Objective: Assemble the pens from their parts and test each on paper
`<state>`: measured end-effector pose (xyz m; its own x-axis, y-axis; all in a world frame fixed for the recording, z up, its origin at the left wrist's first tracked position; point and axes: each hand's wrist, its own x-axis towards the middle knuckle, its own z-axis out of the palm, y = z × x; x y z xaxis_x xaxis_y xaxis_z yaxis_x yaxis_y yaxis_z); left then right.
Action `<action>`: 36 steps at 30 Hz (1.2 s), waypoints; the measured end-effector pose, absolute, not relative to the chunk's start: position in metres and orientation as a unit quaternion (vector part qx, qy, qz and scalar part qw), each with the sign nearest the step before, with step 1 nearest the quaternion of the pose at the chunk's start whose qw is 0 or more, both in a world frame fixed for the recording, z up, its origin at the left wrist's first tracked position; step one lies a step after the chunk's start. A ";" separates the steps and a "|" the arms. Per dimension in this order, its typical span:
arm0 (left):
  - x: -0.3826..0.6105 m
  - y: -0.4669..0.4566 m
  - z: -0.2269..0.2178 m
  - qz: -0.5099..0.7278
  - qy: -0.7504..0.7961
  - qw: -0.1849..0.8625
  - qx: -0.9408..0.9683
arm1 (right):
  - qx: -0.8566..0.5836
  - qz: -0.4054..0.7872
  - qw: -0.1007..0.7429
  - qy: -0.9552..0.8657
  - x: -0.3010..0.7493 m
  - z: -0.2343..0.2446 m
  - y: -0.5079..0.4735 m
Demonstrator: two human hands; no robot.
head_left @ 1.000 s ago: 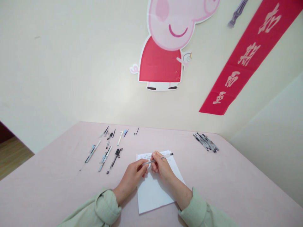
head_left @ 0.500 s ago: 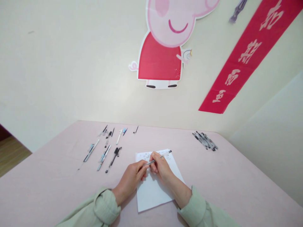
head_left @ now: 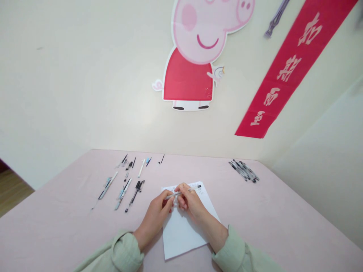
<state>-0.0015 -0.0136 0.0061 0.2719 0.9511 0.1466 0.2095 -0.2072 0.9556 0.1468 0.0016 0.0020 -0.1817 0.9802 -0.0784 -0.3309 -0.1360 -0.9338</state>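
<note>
A clear-barrelled pen with a dark end lies slantwise between my two hands, above a sheet of white paper. My left hand pinches the pen's lower left end between thumb and fingers. Around its middle, the fingers of my right hand are closed, and the dark end sticks out to the right. Small handwritten marks show along the paper's top edge, partly covered by my hands. The pen's tip is hidden at my left fingers.
On the pink tabletop, pens and pen parts lie spread out at the left. A heap of several clear pens rests at the back right. Behind the table stands a wall with a pig cutout and a red banner.
The view has tilted slightly, so the wall pictures sit lower and further left. Both hands still hold the pen, which lies a little flatter and has shifted slightly left in view.
</note>
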 end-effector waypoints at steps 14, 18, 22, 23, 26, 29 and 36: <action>-0.006 -0.005 0.000 0.455 0.476 0.485 0.576 | -0.481 0.479 0.379 -0.629 0.210 0.013 0.014; -0.008 -0.003 -0.002 0.460 0.478 0.502 0.555 | -0.532 0.290 0.358 -0.710 0.232 0.008 0.010; -0.009 -0.003 -0.002 0.441 0.483 0.494 0.573 | -0.706 0.117 0.319 -0.621 0.287 0.003 0.010; -0.009 -0.004 -0.002 0.432 0.483 0.491 0.582 | -0.757 0.074 0.291 -0.580 0.304 0.002 0.009; -0.008 -0.004 -0.002 0.418 0.478 0.481 0.604 | -0.834 0.009 0.257 -0.489 0.349 -0.002 0.006; -0.008 -0.004 -0.003 0.411 0.475 0.472 0.619 | -0.859 -0.009 0.250 -0.446 0.374 -0.006 0.005; -0.009 -0.002 -0.004 0.394 0.479 0.462 0.634 | -0.888 -0.017 0.216 -0.407 0.385 -0.012 0.020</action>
<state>-0.0086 -0.0025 -0.0039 0.2310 0.9713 0.0568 0.2443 -0.1144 0.9629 0.3852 0.0205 -0.0122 0.6686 0.7147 0.2053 0.7292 -0.5760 -0.3694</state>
